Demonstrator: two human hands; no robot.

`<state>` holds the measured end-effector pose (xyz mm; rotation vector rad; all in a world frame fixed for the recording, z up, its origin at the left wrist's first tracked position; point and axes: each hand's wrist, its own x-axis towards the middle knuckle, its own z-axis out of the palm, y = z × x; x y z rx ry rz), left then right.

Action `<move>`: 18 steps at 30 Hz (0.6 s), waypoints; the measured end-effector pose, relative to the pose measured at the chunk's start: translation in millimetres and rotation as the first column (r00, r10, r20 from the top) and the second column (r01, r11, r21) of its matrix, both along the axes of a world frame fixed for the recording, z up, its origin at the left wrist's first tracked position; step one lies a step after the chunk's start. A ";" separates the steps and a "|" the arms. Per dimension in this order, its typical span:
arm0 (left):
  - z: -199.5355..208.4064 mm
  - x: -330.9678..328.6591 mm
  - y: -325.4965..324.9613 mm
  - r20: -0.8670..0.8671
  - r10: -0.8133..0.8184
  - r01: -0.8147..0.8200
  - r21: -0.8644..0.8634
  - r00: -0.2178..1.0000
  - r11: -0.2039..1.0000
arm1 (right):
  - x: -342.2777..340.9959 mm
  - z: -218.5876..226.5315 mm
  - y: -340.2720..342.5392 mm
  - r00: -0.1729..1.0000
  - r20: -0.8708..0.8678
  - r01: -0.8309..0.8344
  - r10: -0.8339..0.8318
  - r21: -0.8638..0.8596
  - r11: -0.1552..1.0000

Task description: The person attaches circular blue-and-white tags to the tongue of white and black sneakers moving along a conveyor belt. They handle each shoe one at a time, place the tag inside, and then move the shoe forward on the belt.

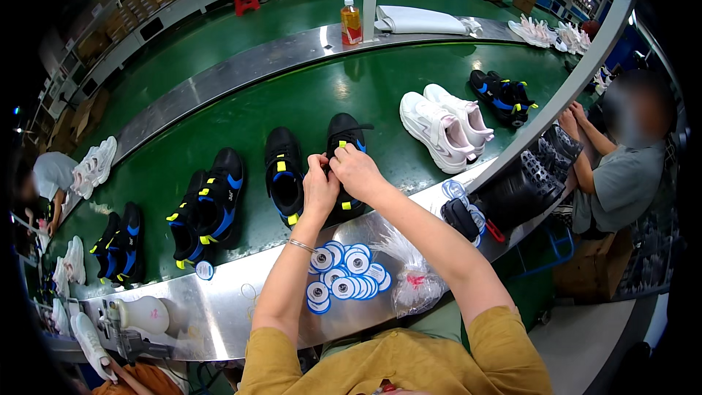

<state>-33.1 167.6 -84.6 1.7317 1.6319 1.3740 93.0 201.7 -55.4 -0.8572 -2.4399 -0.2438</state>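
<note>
Both my hands meet over a black sports shoe (344, 126) with blue and yellow trim, its strap lifted loose. My left hand (319, 189) is closed at the shoe's left side, and my right hand (355, 172) pinches just beside a yellow loop on the upper. Whatever the fingertips hold is too small or hidden to make out. The matching black shoe (281, 148) stands directly left. Between my forearms, several round blue-and-white tags (344, 285) lie on the metal ledge (227, 314), next to a clear bag of thin plastic strands (409, 263).
More black shoes (223, 183) stand left on the green belt (183, 135); white shoes (442, 128) stand right. An orange drink bottle (351, 25) and a white roll (420, 20) sit behind. A co-worker (629, 168) sits right beside a metal post (585, 66). A glue-gun-like tool (124, 322) lies left.
</note>
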 end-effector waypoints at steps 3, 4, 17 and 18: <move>16.7 1.0 -2.2 -0.030 -0.048 0.049 0.032 0.998 0.998 | 7.5 12.5 -5.2 0.995 -0.072 0.051 -0.069 -0.220 0.974; 23.7 0.8 -2.1 -0.132 -0.053 0.063 0.073 0.990 0.995 | 9.4 17.0 -4.5 0.985 -0.142 0.052 -0.096 -0.285 0.957; 26.9 -3.3 -11.0 -0.516 0.126 -0.011 0.219 0.847 0.976 | 53.9 37.0 -4.0 0.478 -0.602 -0.281 -0.639 -0.795 0.538; 27.4 -2.1 -14.8 -0.476 0.133 -0.012 0.248 0.870 0.969 | 53.0 45.4 -6.1 0.476 -0.602 -0.330 -0.641 -0.798 0.504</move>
